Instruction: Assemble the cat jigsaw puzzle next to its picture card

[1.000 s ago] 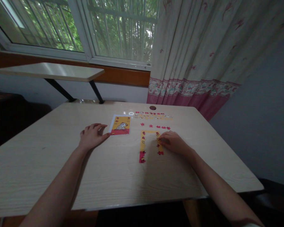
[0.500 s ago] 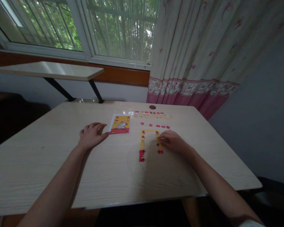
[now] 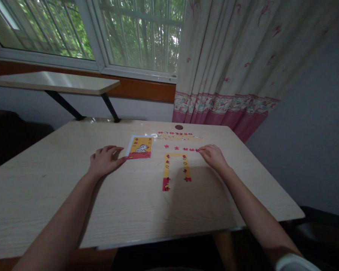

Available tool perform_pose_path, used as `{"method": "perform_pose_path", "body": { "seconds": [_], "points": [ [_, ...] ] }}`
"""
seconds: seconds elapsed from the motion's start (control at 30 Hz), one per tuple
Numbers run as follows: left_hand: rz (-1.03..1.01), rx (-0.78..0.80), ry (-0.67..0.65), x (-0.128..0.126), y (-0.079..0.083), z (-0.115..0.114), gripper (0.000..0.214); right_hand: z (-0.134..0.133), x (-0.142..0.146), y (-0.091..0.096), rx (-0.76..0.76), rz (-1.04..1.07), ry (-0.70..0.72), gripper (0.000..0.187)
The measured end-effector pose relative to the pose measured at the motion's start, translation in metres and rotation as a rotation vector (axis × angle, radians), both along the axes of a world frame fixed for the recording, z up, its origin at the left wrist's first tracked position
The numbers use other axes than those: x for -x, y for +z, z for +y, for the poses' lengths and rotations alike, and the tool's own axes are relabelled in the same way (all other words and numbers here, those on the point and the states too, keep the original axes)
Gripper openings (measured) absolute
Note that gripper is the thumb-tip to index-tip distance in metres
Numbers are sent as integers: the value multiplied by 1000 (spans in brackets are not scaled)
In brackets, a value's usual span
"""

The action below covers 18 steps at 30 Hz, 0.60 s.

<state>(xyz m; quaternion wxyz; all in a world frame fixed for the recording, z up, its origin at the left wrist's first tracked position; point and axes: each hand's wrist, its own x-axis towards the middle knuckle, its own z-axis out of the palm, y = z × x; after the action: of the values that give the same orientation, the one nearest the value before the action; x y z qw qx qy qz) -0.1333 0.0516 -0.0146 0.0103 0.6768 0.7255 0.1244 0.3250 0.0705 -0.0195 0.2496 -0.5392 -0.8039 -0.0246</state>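
My left hand (image 3: 106, 161) rests on the table with fingers apart, its thumb at the lower left corner of a picture card (image 3: 141, 147) showing a white animal on yellow and red. My right hand (image 3: 213, 156) is over the right end of a row of red puzzle pieces (image 3: 185, 149), fingertips pinched at the last piece. Below that row lies a partly joined puzzle frame (image 3: 166, 172), yellow with red lower ends, forming a top edge and two sides. Behind, more loose puzzle pieces (image 3: 180, 137) lie in rows.
The pale wooden table (image 3: 124, 210) has a round cable hole (image 3: 179, 127) near its back edge. A raised shelf (image 3: 53, 82) on black supports stands at the back left. Behind the table hang a floral curtain (image 3: 214, 75) and a window (image 3: 138, 37).
My right hand has moved from the puzzle frame's right side up to the end of the red piece row. My left hand stays by the card. The view has shifted slightly.
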Motion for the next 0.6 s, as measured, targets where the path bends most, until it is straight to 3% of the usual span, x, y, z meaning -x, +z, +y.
{"method": "perform_pose_path", "body": {
  "seconds": [0.13, 0.33, 0.6],
  "points": [
    [-4, 10, 0, -2, 4, -1, 59, 10, -12, -10, 63, 4, -93, 29],
    [11, 53, 5, -5, 10, -3, 58, 18, -3, -20, 92, 24, -49, 30],
    [2, 47, 15, -4, 8, -2, 57, 18, 0, -16, 112, 161, 36, 18]
  ]
}}
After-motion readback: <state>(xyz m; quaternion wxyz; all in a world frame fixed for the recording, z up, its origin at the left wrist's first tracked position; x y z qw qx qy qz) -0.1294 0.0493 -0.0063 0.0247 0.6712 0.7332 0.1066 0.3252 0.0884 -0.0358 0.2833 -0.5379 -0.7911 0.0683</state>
